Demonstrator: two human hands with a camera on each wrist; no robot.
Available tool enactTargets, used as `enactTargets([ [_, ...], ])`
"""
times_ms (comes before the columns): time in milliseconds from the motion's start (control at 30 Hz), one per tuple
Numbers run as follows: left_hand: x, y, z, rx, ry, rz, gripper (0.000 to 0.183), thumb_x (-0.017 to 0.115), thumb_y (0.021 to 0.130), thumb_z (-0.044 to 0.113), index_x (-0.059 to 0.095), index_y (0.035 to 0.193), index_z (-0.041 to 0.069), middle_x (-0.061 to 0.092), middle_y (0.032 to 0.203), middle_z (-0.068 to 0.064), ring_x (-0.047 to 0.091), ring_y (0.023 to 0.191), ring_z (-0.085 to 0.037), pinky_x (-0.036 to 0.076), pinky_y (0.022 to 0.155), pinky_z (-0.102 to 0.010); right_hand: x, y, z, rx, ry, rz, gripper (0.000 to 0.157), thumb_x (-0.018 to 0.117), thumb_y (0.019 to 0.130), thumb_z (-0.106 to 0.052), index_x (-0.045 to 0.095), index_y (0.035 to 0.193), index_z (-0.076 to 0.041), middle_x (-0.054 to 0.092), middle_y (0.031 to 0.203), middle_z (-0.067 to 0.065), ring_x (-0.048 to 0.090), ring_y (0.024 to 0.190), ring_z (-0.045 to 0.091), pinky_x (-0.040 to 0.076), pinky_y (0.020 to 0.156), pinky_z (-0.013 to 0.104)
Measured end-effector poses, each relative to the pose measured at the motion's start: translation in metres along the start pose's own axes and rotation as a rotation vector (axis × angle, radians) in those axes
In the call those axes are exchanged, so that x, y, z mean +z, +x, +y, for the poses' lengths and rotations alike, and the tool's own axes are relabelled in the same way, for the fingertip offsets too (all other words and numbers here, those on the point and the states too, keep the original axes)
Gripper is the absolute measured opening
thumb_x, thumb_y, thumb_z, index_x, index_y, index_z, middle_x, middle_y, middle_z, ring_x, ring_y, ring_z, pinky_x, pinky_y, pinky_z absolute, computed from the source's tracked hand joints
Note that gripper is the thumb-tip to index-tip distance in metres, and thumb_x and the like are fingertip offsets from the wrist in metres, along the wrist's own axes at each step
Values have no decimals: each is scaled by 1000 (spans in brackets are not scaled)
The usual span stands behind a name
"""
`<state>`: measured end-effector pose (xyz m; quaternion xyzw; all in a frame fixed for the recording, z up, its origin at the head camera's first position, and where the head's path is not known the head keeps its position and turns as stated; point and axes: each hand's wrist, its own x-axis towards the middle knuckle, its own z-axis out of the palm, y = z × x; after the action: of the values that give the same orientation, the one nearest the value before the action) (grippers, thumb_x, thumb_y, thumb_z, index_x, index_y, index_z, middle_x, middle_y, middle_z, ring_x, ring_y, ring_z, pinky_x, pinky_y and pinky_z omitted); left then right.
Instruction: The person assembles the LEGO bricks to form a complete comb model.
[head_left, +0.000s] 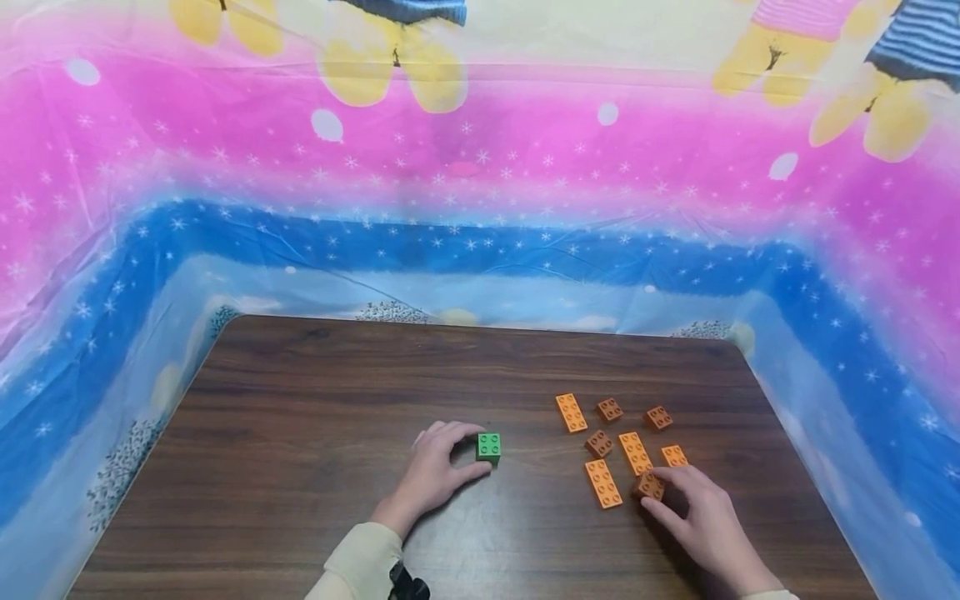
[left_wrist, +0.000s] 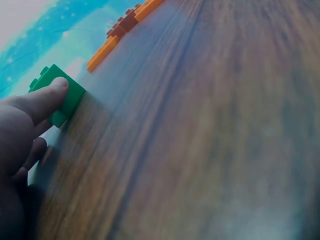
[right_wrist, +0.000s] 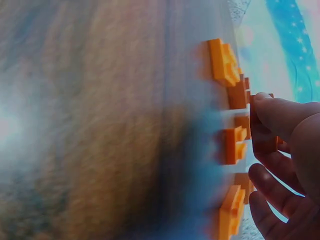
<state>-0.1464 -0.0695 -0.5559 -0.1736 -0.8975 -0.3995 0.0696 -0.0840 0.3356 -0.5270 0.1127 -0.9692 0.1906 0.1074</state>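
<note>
In the head view, my left hand (head_left: 435, 471) pinches a green toy building brick (head_left: 489, 447) between thumb and fingers, its studs facing up. The left wrist view shows the thumb pressed on the side of this green brick (left_wrist: 72, 100). My right hand (head_left: 701, 517) holds a square brown brick (head_left: 649, 485) between thumb and finger, beside the near end of an orange brick (head_left: 635, 452). In the right wrist view the brown brick (right_wrist: 263, 132) appears raised off the table. A smaller-looking orange brick (head_left: 674, 456) lies just beyond the right hand, partly hidden.
Two more long orange bricks (head_left: 571, 413) (head_left: 603, 483) and three brown bricks (head_left: 599, 443) (head_left: 610, 409) (head_left: 659, 417) lie loosely grouped at the right. All rest on a dark wooden table (head_left: 337, 392). A printed cloth (head_left: 480, 250) hangs behind its far edge and along both sides.
</note>
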Motion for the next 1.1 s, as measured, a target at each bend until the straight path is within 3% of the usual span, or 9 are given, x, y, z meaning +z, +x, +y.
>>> enactTargets([
  [200, -2, 0, -1, -4, -49, 9, 45, 92, 82, 30, 75, 122, 19, 75, 119, 5, 65, 108, -16, 47, 98, -46, -7, 10, -9, -92, 22, 63, 38, 92, 82, -21, 75, 116, -16, 69, 103, -8, 64, 85, 11, 54, 69, 34],
  [400, -2, 0, -1, -7, -64, 17, 42, 92, 83, 29, 76, 121, 20, 76, 117, 6, 66, 107, -15, 48, 98, -46, -12, 29, -26, -176, 71, 90, 43, 92, 83, -18, 74, 122, -16, 70, 108, -8, 66, 89, 10, 57, 71, 34],
  [600, -1, 0, -2, -19, -66, 17, 40, 92, 82, 30, 76, 119, 22, 76, 116, 7, 66, 107, -15, 48, 99, -47, -12, 51, -54, -206, 133, 44, 42, 88, 88, -21, 72, 127, -18, 71, 116, -7, 69, 103, 14, 59, 81, 43],
  [900, -2, 0, -1, -24, -58, 21, 39, 92, 82, 31, 77, 117, 23, 76, 114, 9, 66, 104, -13, 49, 96, -43, 1, 72, -87, -230, 270, -65, 42, 84, 92, -24, 71, 131, -15, 71, 120, -3, 70, 95, 17, 61, 77, 41],
  [1100, -3, -1, -2, -27, -60, 29, 39, 92, 82, 31, 77, 117, 23, 76, 114, 9, 66, 104, -13, 50, 94, -42, 15, 83, -101, -248, 323, -94, 41, 83, 93, -27, 72, 130, -16, 70, 116, -7, 64, 81, 22, 55, 68, 32],
])
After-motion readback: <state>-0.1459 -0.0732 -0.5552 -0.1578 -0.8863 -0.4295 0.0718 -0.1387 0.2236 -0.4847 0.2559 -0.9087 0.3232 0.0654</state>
